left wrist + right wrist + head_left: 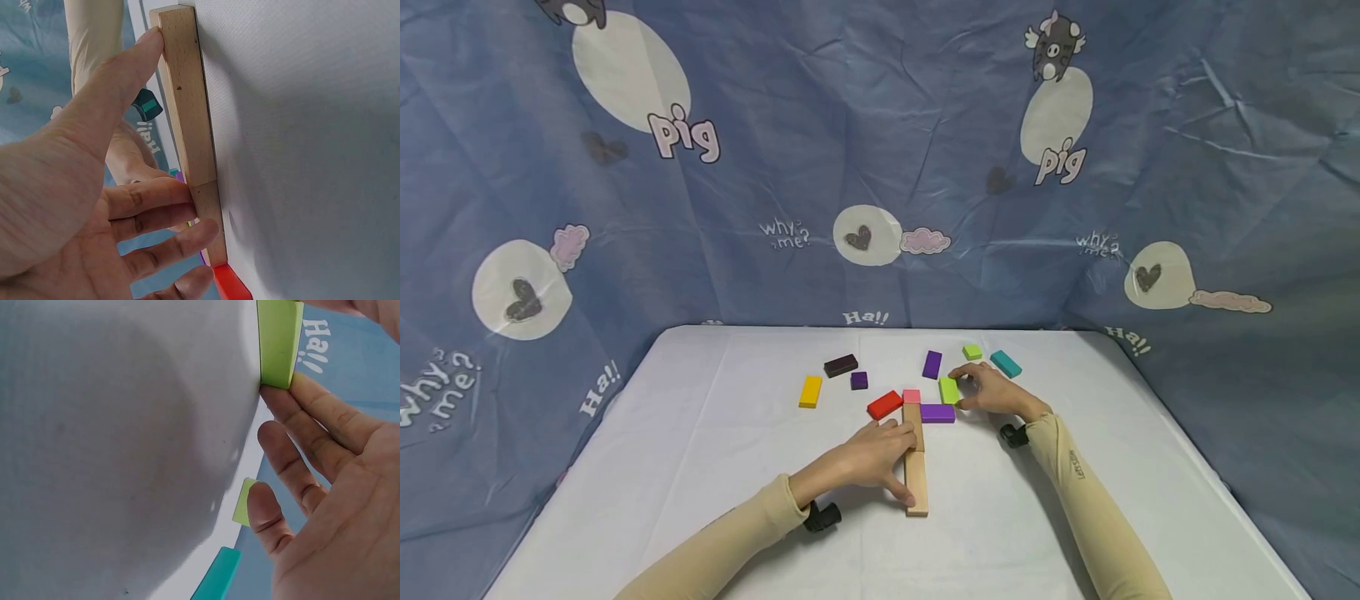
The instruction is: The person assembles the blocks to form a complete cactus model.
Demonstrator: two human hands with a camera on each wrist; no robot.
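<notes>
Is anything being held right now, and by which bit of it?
Yes: the right grip pinches the larger lime-green block by its two ends. The left grip rests against two wooden blocks, with no clear hold.

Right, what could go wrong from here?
The right grip, pinching a lime block, might knock the purple block close beside it out of place. The left grip spans both wooden blocks, so uneven pressure could skew their line. The red block lies angled near the left grip and might get bumped.
</notes>
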